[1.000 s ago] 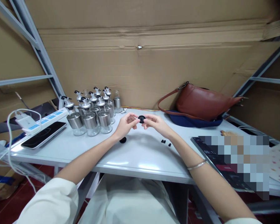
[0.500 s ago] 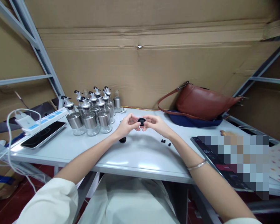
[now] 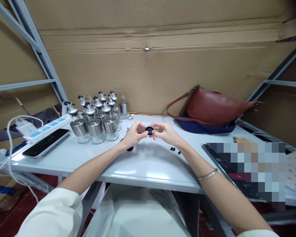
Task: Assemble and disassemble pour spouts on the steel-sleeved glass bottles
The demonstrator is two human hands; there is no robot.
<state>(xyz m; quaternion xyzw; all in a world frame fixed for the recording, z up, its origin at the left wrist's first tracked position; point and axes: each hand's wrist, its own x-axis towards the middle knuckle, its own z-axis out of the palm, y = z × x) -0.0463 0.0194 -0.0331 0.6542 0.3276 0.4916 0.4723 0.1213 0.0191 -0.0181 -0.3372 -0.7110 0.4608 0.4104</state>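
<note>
Both hands meet above the middle of the white table (image 3: 148,164). My left hand (image 3: 134,134) and my right hand (image 3: 164,131) pinch a small round black cap (image 3: 149,130) between their fingertips, its hollow side turned toward me. Another black cap (image 3: 130,148) lies on the table just under my left wrist. Three tiny black pieces (image 3: 174,150) lie below my right wrist. A cluster of several glass bottles with steel bands and pour spouts (image 3: 98,118) stands to the left of my hands.
A phone (image 3: 46,142) and a white power strip (image 3: 46,126) with a charger lie at the table's left end. A brown leather bag (image 3: 215,107) rests on dark blue cloth at the back right. A dark tablet-like device (image 3: 227,164) lies at right. Cardboard lines the back.
The two hands have dropped slightly and closed in together, and the black cap has been turned so its hollow faces me.
</note>
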